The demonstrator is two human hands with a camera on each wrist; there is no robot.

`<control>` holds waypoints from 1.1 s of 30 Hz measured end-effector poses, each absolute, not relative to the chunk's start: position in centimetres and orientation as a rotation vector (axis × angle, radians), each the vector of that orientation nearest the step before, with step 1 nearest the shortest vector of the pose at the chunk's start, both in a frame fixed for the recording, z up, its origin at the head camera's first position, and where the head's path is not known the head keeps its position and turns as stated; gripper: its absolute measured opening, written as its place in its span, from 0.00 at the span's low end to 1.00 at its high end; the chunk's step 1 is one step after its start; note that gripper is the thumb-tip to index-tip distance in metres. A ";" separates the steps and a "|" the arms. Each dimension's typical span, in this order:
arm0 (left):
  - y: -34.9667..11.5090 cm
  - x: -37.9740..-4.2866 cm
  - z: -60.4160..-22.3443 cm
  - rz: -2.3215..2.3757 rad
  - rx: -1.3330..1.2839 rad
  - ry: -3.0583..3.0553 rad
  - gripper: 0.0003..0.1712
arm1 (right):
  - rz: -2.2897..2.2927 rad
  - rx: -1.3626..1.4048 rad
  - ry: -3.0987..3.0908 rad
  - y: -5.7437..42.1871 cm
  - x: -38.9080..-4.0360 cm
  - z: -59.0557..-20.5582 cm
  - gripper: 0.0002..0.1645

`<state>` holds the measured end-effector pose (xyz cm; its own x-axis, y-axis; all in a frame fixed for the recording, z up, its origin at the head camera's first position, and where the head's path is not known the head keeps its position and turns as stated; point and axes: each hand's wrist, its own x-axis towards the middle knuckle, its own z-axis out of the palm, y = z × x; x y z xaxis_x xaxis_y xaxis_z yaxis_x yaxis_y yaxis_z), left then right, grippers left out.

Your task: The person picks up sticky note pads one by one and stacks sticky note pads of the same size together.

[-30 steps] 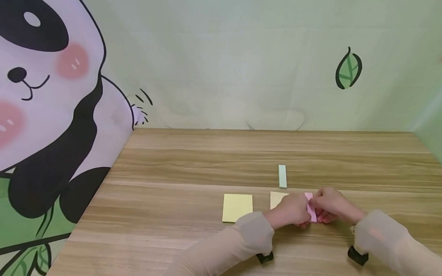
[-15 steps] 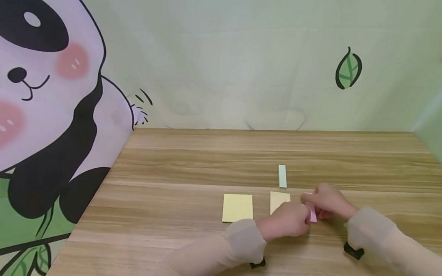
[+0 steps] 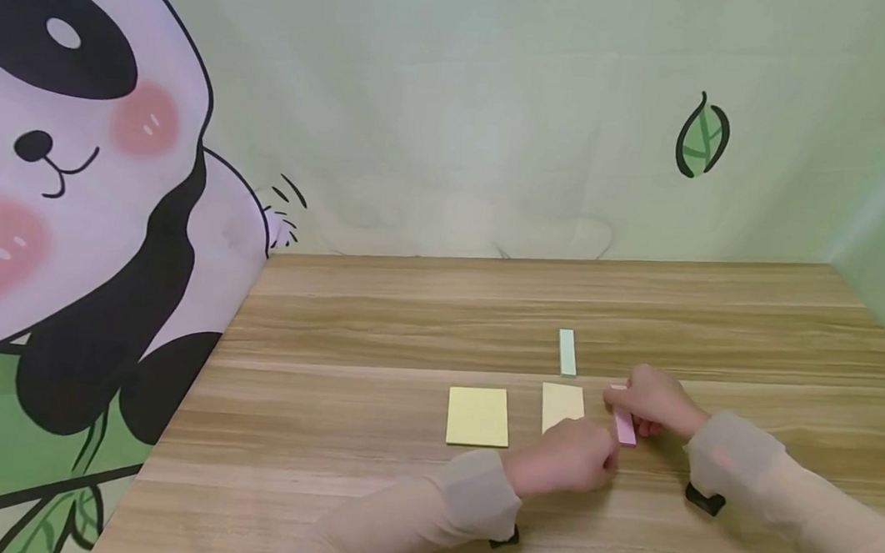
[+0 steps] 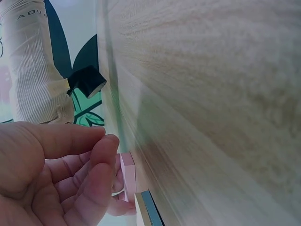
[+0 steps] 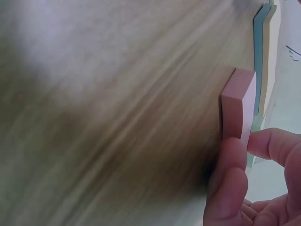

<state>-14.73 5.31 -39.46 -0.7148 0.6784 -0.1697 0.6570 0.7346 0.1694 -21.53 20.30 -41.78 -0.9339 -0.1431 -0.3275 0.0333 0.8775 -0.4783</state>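
Note:
A narrow pink sticky note pad [image 3: 625,428] lies on the table. My right hand [image 3: 657,400] pinches it near its far end; in the right wrist view the thumb [image 5: 273,143] and the fingers [image 5: 230,174] meet its opposite sides. Just left of it, my left hand [image 3: 564,458] hovers low over the table, fingers loosely curled and thumb against a fingertip, with nothing between them in the left wrist view. Partly behind that hand is a cream sticky note pad [image 3: 562,402], which shows a blue-green layer [image 5: 258,61] underneath.
A square yellow sticky note pad [image 3: 478,416] lies to the left of the cream one. Farther back is a narrow mint-green pad [image 3: 568,352]. A cloth wall with panda and leaf drawings [image 3: 449,143] rises behind the wooden table [image 3: 350,322].
My left hand has let go of the pink pad and drawn back toward me, uncovering more of the cream pad. The right hand has shifted left onto the pink pad's far end.

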 end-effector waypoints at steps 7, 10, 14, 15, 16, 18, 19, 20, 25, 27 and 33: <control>5.3 -14.6 -39.8 0.130 1.021 2.699 0.09 | -0.670 -0.092 2.707 20.3 -21.6 -41.8 0.18; 5.2 -14.6 -39.9 0.129 1.019 2.691 0.09 | -0.666 -0.108 2.716 20.3 -21.7 -41.8 0.18; 5.1 -14.5 -40.0 0.127 1.042 2.697 0.09 | -0.665 -0.110 2.715 20.2 -21.7 -41.8 0.18; 5.1 -14.5 -40.0 0.127 1.049 2.700 0.10 | -0.666 -0.107 2.714 20.2 -21.7 -41.8 0.18; 5.1 -14.5 -40.0 0.126 1.054 2.702 0.10 | -0.667 -0.107 2.713 20.2 -21.7 -41.8 0.18; 5.0 -14.5 -40.0 0.129 1.058 2.706 0.09 | -0.667 -0.101 2.707 20.1 -21.8 -41.8 0.18; 5.0 -14.4 -40.0 0.127 1.062 2.707 0.09 | -0.668 -0.102 2.703 20.1 -21.8 -41.7 0.18; 4.9 -14.4 -40.0 0.131 1.065 2.706 0.09 | -0.677 -0.100 2.697 20.0 -21.9 -41.6 0.18; 4.7 -14.3 -39.8 0.165 1.065 2.678 0.09 | -0.726 -0.100 2.684 19.7 -22.4 -41.0 0.17; 4.5 -14.3 -39.7 0.188 1.057 2.666 0.09 | -0.736 -0.107 2.685 19.6 -22.7 -40.6 0.17; 4.0 -14.5 -39.6 0.222 1.042 2.666 0.08 | -0.717 -0.143 2.689 19.2 -23.7 -39.7 0.20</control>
<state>-14.49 3.95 -39.62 -0.7048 0.6826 -0.1932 0.6411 0.7295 0.2383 -23.73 19.21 -39.69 -0.9327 -0.1856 -0.3092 -0.0069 0.8665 -0.4991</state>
